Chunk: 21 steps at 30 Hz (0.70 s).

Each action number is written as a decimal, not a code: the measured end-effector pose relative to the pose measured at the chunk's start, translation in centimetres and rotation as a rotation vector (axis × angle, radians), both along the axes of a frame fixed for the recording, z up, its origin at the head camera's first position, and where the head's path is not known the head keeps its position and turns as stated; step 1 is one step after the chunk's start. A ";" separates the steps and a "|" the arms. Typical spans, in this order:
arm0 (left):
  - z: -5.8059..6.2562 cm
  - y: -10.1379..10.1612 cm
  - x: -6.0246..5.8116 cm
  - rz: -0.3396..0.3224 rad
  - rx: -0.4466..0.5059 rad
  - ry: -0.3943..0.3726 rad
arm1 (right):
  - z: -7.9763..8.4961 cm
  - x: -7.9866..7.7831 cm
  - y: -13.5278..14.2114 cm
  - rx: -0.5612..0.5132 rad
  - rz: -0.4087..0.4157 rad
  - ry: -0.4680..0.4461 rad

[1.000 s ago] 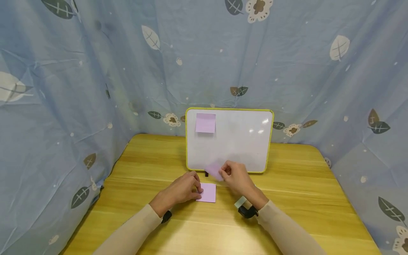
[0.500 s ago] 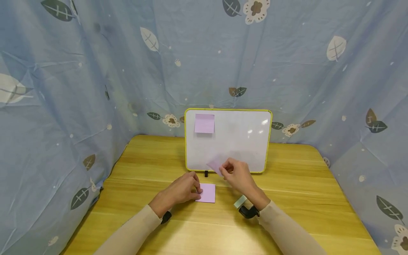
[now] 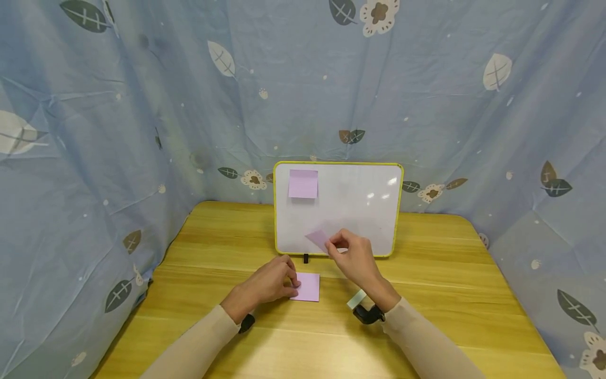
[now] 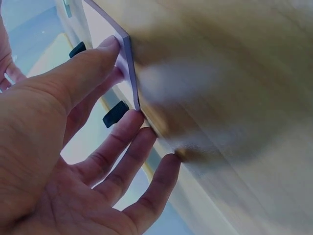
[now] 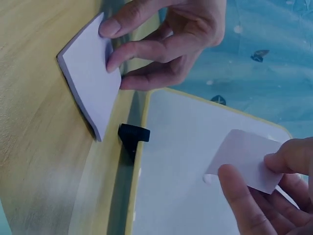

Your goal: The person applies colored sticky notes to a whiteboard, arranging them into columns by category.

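Note:
A pad of lilac sticky notes (image 3: 307, 287) lies on the table. My left hand (image 3: 270, 279) rests at its left side. In the left wrist view the left thumb and index finger (image 4: 105, 49) press on the pad's top, and the other fingertips reach its edge and the table. My right hand (image 3: 352, 255) pinches a single lilac sticky note (image 5: 249, 159) between thumb and fingers. That note is held in the air, tilted, overlapping the lower part of the whiteboard (image 3: 355, 210) in the head view. Another lilac sticky note (image 3: 303, 184) is stuck at the board's upper left.
The yellow-framed whiteboard stands upright on the wooden table (image 3: 440, 273), with a black foot (image 5: 132, 137) under it. A pale green piece (image 3: 356, 299) lies partly hidden by the right wrist. A blue patterned curtain (image 3: 293, 105) hangs behind and on both sides.
My right hand has risen slightly with the pinched note, bringing it from below the board's bottom edge up in front of the board. The left hand stays on the pad.

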<state>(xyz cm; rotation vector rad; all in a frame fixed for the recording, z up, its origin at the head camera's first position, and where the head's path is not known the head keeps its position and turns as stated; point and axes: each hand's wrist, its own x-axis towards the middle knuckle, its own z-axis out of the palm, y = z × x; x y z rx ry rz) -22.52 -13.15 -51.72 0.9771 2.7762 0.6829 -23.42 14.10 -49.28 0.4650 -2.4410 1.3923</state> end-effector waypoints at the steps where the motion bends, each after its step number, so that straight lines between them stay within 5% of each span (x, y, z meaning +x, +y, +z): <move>1: 0.0 0.0 0.0 0.000 0.003 -0.002 | 0.0 0.0 -0.1 -0.015 0.002 0.008; 12: 0.2 -0.3 -0.7 0.057 -0.025 -0.045 | 0.6 -0.3 -0.7 -0.120 0.015 0.132; 21: 1.9 -1.3 -2.5 0.252 0.142 0.091 | 1.0 -1.0 -1.5 -0.203 0.035 0.172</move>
